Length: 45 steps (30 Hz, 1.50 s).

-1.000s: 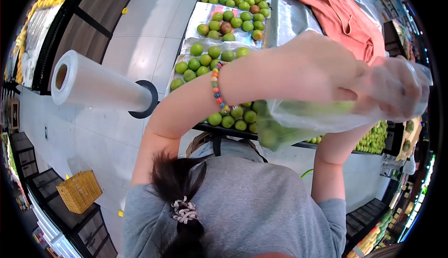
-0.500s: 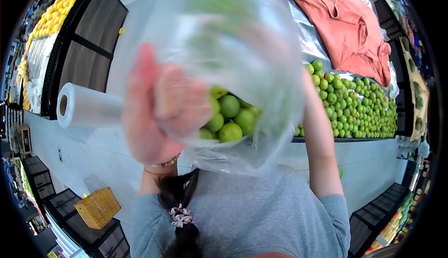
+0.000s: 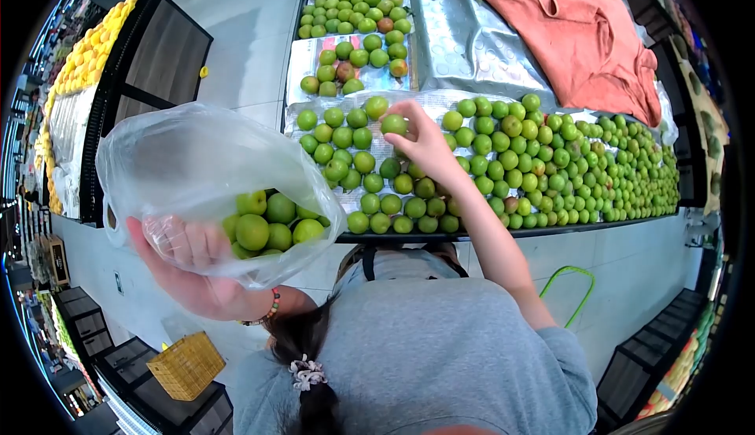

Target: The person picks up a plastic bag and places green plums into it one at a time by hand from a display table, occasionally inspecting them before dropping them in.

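My left hand (image 3: 197,270) is closed on the rim of a clear plastic bag (image 3: 181,160), whose mouth faces me. Inside the bag lie several round green fruits that look like limes (image 3: 252,232). Over the display, my right hand (image 3: 423,142) pinches one lime (image 3: 394,124) between thumb and fingertips. Around that hand, many more limes (image 3: 342,138) lie in loose rows on the paper-lined stand. A few of them have reddish-brown patches.
A salmon-coloured cloth garment (image 3: 582,34) lies over silvery packing (image 3: 480,42) behind the limes. To the left stands a display of yellow fruit (image 3: 90,53). A wicker basket (image 3: 185,366) is at lower left, and a green looped handle (image 3: 578,278) at right.
The bag and my left hand have come down and to the left, away from my face. My right hand, earlier behind the bag, is now over the display, holding a lime.
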Available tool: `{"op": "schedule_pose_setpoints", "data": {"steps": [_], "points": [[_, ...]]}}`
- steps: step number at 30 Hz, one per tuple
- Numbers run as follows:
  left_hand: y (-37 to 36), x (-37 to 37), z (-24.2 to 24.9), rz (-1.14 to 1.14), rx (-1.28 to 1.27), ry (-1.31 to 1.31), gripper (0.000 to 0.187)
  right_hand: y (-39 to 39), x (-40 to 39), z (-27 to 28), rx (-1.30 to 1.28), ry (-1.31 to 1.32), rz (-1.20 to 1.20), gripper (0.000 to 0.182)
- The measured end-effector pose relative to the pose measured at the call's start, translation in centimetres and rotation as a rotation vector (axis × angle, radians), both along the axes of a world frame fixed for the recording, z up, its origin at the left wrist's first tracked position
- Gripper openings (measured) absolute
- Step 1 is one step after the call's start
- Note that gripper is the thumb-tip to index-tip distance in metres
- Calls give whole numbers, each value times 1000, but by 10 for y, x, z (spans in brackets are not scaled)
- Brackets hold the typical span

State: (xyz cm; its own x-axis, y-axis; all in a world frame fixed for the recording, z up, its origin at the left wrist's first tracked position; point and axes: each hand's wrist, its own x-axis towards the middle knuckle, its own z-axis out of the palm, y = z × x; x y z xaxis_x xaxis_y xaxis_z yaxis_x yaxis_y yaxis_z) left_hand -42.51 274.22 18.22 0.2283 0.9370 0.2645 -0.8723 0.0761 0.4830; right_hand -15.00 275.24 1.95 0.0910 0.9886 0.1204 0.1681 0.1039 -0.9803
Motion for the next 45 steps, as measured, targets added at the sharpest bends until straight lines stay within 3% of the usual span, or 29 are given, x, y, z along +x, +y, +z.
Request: {"op": "schedule_pose_setpoints", "data": {"steps": [2, 3, 6, 8, 10, 12, 14, 17, 20, 24, 28, 29, 32, 35, 38, 40, 41, 42, 45], "points": [[3, -5, -8, 5, -15, 18, 43, -8, 2, 19, 4, 452, 91, 33], [3, -4, -9, 0, -33, 4, 42, -11, 0, 27, 57, 450, 84, 33], [4, 4, -14, -10, -88, -14, 40, -31, -9, 79, 95, 814, 99, 28], [2, 14, -17, -14, -134, 20, 39, -40, -7, 113, 248, 852, 388, 35], [1, 23, -17, 20, -181, 65, 38, -38, -16, 137, 425, 477, 491, 42], [3, 31, -18, -34, -181, 73, 37, -33, -41, 156, 552, -100, 440, 42], [0, 36, -16, -22, -241, 69, 37, -32, -54, 156, 454, -594, 319, 41], [3, 31, -17, -46, -254, 72, 38, -36, -54, 135, 244, -704, 284, 41], [7, 28, -19, -152, -210, -6, 41, -40, -31, 141, 40, -323, 474, 46], [7, 43, -15, -271, -273, -127, 44, -55, -47, 103, 122, -533, 347, 31], [10, 50, -12, -209, -314, -154, 43, -70, -53, 112, -154, -458, 242, 26], [10, 50, -12, -193, -324, -163, 43, -72, -52, 114, -189, -471, 283, 38], [10, 48, -12, -159, -254, -149, 42, -75, -44, 147, -271, -284, 382, 54], [10, 47, -8, -114, -279, -147, 42, -74, -52, 144, 201, 80, 403, 53], [11, 48, -8, -74, -256, -155, 42, -62, -45, 138, 414, -208, 331, 39], [12, 40, -11, -22, -246, -176, 43, -55, -25, 126, 569, -146, 82, 21], [12, 35, -12, 2, -243, -184, 43, -56, -19, 120, 446, 94, -78, 19], [12, 30, -14, -8, -193, -174, 42, -52, -11, 118, 392, 106, -194, 15], [8, 23, -15, -11, -81, -156, 42, -25, 12, 68, 143, -413, -184, 25]]}}
